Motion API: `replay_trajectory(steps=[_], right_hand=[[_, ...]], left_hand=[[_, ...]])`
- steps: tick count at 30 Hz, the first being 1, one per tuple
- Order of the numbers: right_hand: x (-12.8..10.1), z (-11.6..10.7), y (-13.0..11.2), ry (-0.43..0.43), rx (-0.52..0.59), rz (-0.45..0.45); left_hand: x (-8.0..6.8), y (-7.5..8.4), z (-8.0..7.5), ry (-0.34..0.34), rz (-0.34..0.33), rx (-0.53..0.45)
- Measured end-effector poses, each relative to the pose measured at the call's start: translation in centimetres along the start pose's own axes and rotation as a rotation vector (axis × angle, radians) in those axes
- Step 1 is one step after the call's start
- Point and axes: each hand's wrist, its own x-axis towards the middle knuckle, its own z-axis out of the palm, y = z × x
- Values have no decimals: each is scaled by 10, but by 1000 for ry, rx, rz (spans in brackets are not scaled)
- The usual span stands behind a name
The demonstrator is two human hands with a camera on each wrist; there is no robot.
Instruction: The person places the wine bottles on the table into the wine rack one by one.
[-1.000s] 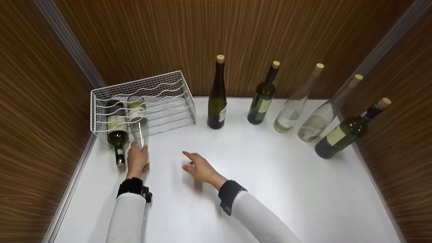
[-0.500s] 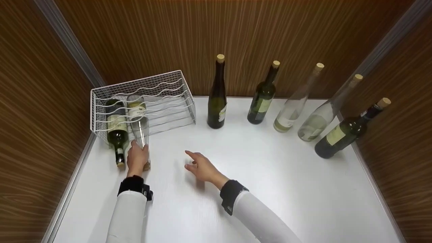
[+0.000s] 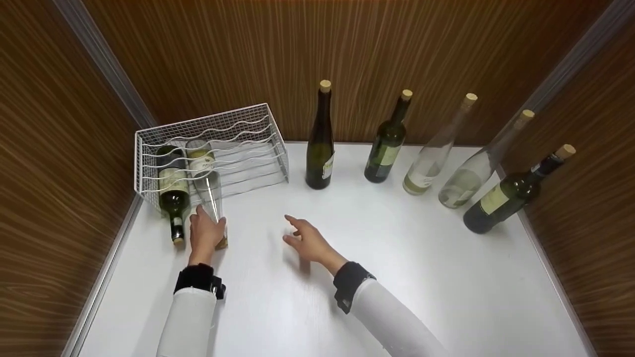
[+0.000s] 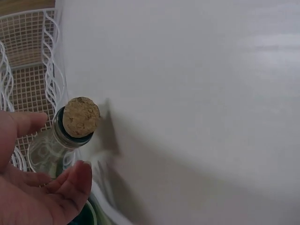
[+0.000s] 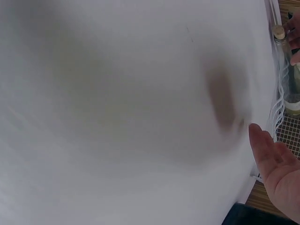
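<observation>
on the white tabletop (image 3: 397, 258), seen from the head camera, your left hand (image 3: 204, 234) lies over the neck of the clear glass bottle with a cork stopper (image 3: 207, 184), which rests on its side with its body inside the white wire rack (image 3: 248, 134) and its neck poking out toward you, just beside the dark green glass bottle (image 3: 172, 188) lying the same way. your right hand (image 3: 307, 240) hovers near the table with fingers spread and relaxed, holding nothing. five more corked bottles stand along the wooden back wall (image 3: 347, 49). from the left wrist camera, the cork (image 4: 81, 116) faces the lens and your fingers (image 4: 77, 180) sit loosely cupped about the neck rather than clamped round it. from the right wrist camera, only your open palm (image 5: 276, 161) and the blurred table show, the rack at the edge. i judge the clear bottle rigid, smooth, slippery and breakable, light if empty; take it at the neck below the cork, and steady the wider body when it leaves the wires.
</observation>
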Motion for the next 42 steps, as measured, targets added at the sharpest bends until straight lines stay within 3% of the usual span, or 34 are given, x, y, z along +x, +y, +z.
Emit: replay_trajectory(steps=[5,9,12,19,28,35,42], right_hand=[[-1,-12,6,29,21,7],[-2,-24,12,55,46,47],[-1,-35,17,80,65,75],[9,-67,22,187,88,118],[32,-114,8,327,99,121],[55,-152,-18,376,13,95],[73,-177,-43,357,53,162]], left_hand=[[-12,10,4,69,55,20],[-24,22,13,128,149,16],[-31,31,20,135,220,2],[-44,58,30,15,305,-76],[-57,90,33,-179,340,-260],[-61,114,39,-229,369,-327],[-66,134,48,-270,373,-379]])
